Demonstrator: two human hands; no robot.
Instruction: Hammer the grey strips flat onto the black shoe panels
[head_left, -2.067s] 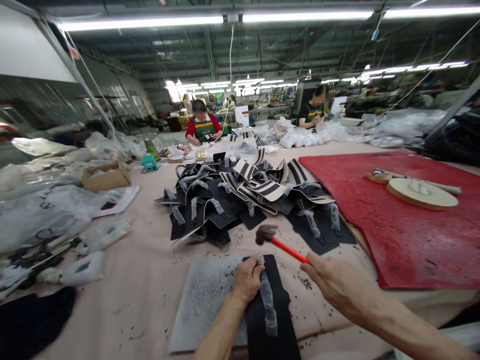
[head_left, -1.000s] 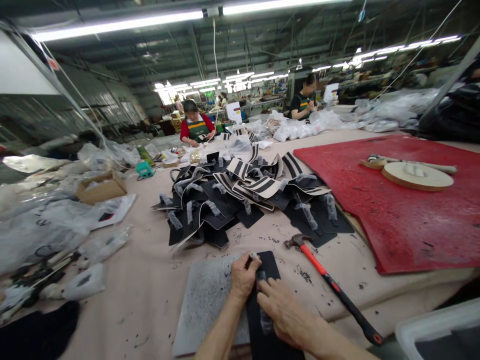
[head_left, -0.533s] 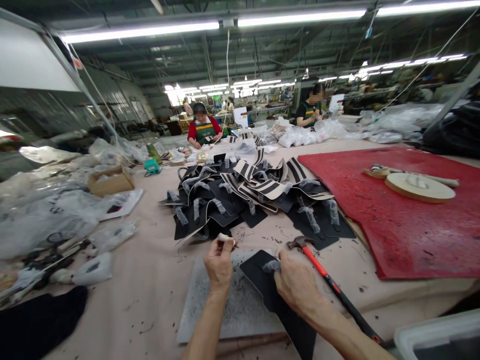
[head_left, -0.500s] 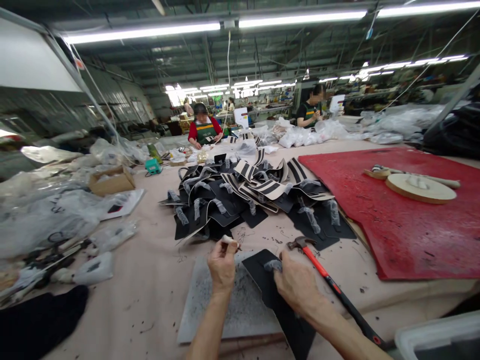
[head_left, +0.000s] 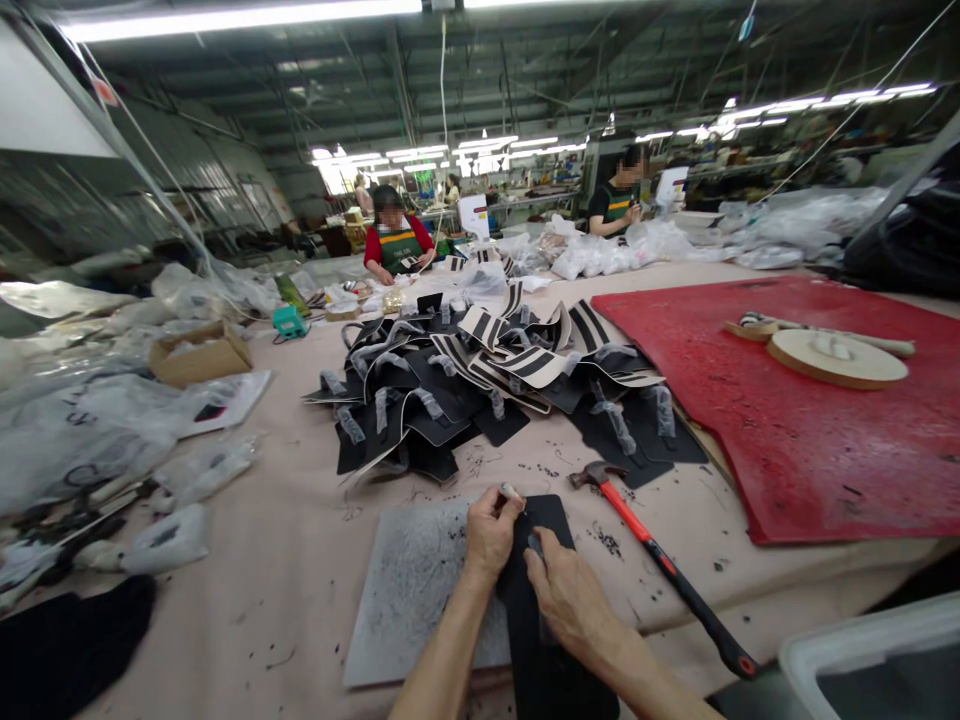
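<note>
My left hand [head_left: 489, 540] is pinched closed over the upper part of a black flat panel [head_left: 551, 515]. Something small and white [head_left: 511, 491] shows at its fingertips; whether it is held or wraps a finger I cannot tell. My right hand [head_left: 570, 590] grips the same panel near a plastic-wrapped piece [head_left: 535, 544], mostly hidden by the fingers. Under the panel's left side lies a grey-white board [head_left: 409, 570] strewn with dark specks. A claw hammer [head_left: 649, 545] with a red and black handle rests right of my hands.
Beyond my hands is a heap of black and striped panels [head_left: 442, 395] with plastic-wrapped straps. A red mat [head_left: 675, 350] bearing a tape roll [head_left: 836, 358] covers the right. Plastic bags [head_left: 97, 430] and a cardboard box [head_left: 201, 355] crowd the left. Two co-workers sit across the table.
My left hand has moved right, from over the board to the panel, close to my right hand. The panel has turned more upright in view. The camera has tilted slightly down.
</note>
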